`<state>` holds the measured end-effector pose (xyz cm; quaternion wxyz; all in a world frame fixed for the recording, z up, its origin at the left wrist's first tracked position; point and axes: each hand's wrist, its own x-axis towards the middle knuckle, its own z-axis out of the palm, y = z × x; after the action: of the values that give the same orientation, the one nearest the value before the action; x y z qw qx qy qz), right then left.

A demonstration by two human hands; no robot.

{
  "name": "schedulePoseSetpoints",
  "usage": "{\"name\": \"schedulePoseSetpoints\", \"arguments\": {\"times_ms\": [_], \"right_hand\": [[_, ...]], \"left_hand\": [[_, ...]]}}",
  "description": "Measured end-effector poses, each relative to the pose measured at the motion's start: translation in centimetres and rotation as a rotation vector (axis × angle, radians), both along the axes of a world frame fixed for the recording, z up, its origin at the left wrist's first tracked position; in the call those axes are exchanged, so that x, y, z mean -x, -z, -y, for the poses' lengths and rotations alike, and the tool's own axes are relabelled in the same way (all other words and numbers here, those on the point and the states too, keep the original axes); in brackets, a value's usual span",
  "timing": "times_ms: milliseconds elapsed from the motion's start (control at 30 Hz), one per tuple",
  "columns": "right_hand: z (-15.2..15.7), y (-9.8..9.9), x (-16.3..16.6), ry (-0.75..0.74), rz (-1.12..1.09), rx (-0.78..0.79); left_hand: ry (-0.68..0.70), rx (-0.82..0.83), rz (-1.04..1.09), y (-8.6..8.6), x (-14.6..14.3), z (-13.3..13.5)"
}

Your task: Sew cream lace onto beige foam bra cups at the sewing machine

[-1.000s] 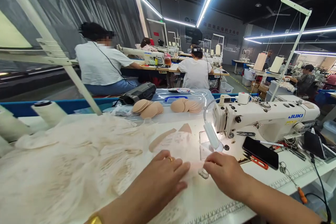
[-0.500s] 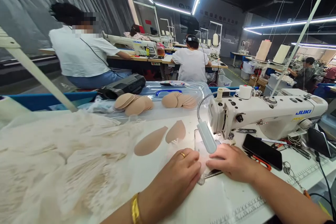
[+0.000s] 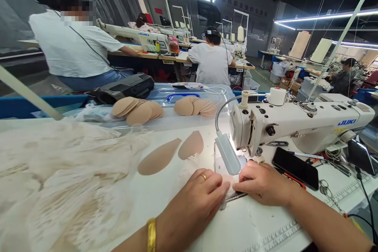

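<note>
Fingers of the left hand are bent and close together, facing those of the right hand, which curl inward; I see a narrow gap between the two sets. Both are at the pale cloth, which lies under and left of the left fingers and on into that gap, but I cannot tell whether they pinch it or merely press. A lamp crowds the space above the gap, and the machine bounds the far right. The phone lies just past the right hand. Leftward, two tan pieces lie side by side, then the lace heap. My widest room is the white worktop between the forearms, down to the ruler marks along its front edge. Behind, a see-through box bears tan stacks.
</note>
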<state>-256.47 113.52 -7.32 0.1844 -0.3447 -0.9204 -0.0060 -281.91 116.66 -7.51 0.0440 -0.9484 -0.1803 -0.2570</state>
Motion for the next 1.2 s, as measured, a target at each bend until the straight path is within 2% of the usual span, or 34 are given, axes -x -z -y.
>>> {"name": "schedulePoseSetpoints", "arguments": {"times_ms": [233, 400, 633, 1000, 1200], "right_hand": [[0.0, 0.0, -0.1, -0.006, -0.025, 0.006], [-0.1, 0.2, 0.2, 0.035, -0.010, -0.007], [-0.5, 1.2, 0.4, 0.128, 0.018, -0.024], [-1.2, 1.7, 0.5, 0.261, 0.060, -0.031], [-1.3, 1.9, 0.5, 0.293, 0.062, -0.027]], "left_hand": [[-0.007, 0.030, 0.018, 0.3, -0.1, 0.1], [0.059, 0.065, 0.114, 0.4, -0.3, -0.3], [0.082, 0.074, 0.094, 0.3, -0.6, -1.8], [0.136, 0.088, 0.103, 1.6, -1.3, -5.4], [0.179, 0.107, 0.109, 1.4, -1.4, -5.8]]}}
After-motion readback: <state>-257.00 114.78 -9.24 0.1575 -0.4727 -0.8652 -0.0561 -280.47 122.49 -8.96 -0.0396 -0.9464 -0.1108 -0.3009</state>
